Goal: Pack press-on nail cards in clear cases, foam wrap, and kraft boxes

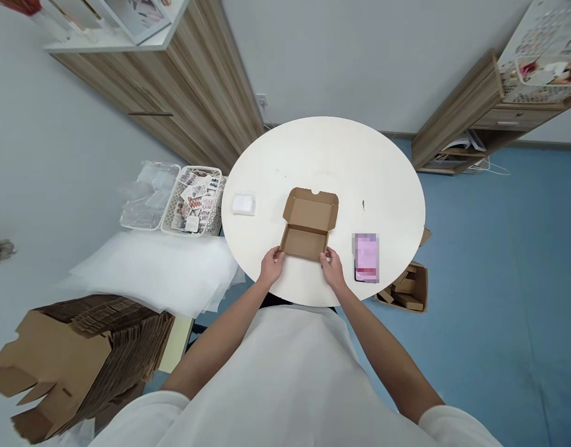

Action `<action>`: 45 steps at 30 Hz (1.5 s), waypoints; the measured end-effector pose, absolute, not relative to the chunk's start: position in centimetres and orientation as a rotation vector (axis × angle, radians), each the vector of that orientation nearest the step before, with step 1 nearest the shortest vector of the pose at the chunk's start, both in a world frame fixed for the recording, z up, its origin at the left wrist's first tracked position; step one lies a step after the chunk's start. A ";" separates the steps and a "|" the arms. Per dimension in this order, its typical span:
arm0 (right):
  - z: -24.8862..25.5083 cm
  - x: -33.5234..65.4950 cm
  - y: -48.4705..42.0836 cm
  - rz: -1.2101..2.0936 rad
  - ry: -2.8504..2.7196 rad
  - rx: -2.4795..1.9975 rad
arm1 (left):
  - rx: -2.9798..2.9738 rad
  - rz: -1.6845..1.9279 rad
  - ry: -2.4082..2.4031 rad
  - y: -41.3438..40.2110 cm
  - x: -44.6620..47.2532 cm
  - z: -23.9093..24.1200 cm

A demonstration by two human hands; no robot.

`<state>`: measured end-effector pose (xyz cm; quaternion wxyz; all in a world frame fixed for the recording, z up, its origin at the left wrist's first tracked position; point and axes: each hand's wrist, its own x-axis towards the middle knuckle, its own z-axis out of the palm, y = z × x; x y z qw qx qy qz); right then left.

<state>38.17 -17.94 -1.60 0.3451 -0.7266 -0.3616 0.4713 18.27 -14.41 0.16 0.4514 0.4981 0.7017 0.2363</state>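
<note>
A brown cardboard box lies on the round white table in front of me, its lid folded up and back, away from me. Nothing shows inside it. My left hand grips the near left corner, with fingers closed on the cardboard wall. At the near right corner, my right hand pinches the box in the same way. To the left on the tabletop is a small white packet. A pixelated pink-screened phone lies to the right of my right hand.
White baskets hold small carded items and clear plastic bags at left. White sheets and a stack of flattened cardboard boxes are nearer me. A carton of folded boxes stands on the floor at right.
</note>
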 end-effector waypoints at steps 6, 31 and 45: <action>-0.8 37.8 -17.9 1.194 -0.936 -1.923 | 1.242 0.601 1.697 -13.6 17.7 0.4; 4.5 20.1 -4.6 1.211 -1.398 -1.854 | 1.369 0.663 1.829 1.0 3.1 -0.5; -1.9 16.6 2.1 1.296 -0.854 -1.942 | 1.316 0.586 1.647 4.7 2.9 -3.5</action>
